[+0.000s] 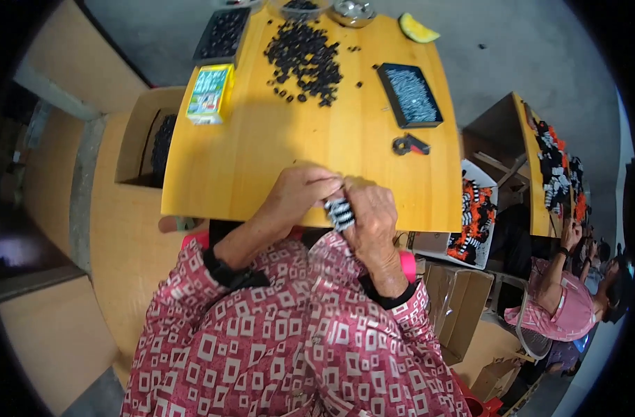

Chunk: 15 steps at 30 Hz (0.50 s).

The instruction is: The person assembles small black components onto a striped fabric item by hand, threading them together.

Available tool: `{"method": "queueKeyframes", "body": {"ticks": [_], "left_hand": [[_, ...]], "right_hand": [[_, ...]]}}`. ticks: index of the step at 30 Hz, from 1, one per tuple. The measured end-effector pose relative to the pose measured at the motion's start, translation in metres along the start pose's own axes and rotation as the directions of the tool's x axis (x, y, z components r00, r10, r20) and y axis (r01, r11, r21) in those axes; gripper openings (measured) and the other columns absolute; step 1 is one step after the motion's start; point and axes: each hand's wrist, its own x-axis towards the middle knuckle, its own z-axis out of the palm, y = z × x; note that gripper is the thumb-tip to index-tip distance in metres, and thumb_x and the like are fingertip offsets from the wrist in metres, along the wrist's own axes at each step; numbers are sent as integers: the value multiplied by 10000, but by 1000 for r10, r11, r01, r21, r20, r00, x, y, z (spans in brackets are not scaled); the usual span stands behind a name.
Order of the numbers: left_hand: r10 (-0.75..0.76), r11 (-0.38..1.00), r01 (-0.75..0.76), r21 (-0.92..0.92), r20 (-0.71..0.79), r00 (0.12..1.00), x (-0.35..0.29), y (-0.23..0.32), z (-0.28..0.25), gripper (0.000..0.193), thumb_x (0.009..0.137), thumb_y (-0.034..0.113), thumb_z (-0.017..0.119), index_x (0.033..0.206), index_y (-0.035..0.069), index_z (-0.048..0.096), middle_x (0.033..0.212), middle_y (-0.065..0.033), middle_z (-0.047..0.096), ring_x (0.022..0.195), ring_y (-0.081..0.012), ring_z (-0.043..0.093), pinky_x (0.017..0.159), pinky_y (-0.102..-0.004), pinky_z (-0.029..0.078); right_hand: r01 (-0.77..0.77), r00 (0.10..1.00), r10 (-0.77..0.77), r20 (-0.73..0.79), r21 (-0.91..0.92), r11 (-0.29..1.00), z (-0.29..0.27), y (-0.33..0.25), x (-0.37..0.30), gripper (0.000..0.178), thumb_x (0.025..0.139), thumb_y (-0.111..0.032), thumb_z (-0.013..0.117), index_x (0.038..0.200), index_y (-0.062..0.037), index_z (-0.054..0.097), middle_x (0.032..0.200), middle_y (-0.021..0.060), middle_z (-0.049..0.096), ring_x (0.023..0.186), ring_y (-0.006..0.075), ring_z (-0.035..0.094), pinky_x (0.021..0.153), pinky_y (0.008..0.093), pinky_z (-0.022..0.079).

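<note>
Watching: I see two bare hands through the head camera, at the near edge of the wooden table (255,167).
Left hand (294,198): fingers bent in at the cloth's upper end, tips meeting the right hand's; can't tell from here if they grip anything.
Right hand (374,214): curled nearly closed, holding the striped cloth.
Striped cloth (340,214): black and white, over the near edge, right of its middle; can't tell if it touches the surface.
Far edge: loose black bits (303,61) heaped toward the middle, metal bowl (353,15) behind.
Far left corner: black tray (243,39) of dark bits; yellow-green box (209,96) just nearer, by the left edge.
Far right corner: melon slice (418,29).
Right edge: black box (423,125) of small pale bits; black-and-red tool (410,144) just nearer.
Beyond right edge: white tub (480,170) of orange, black and white cloth.
</note>
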Motion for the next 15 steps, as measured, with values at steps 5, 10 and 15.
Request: {"method": "queueKeyframes", "body": {"ticks": [5,10,15], "left_hand": [[-6,996,0,-84,-77,997,-14,4,-4,246,965,209,653,1077,-9,682,977,-57,696,953,-154,691,835,-252,536],[-35,996,32,-79,-37,999,-8,4,-5,235,971,197,663,1112,10,670,1008,-71,702,990,-152,692,862,-249,541],[-50,988,43,-146,-45,998,-11,8,-4,182,955,104,655,1112,18,684,1024,-69,718,998,-153,692,866,-251,555]], "right_hand": [[39,997,-36,-61,50,998,-39,11,-5,296,795,-131,762,1032,20,670,781,132,587,724,303,586,677,412,455],[-152,988,152,-16,-20,988,-54,49,-24,310,726,-33,764,1021,-3,673,803,137,631,730,318,612,679,399,487],[-118,993,118,14,50,992,-54,47,-17,298,732,-17,766,1008,14,659,783,140,595,735,322,600,681,419,466]]}}
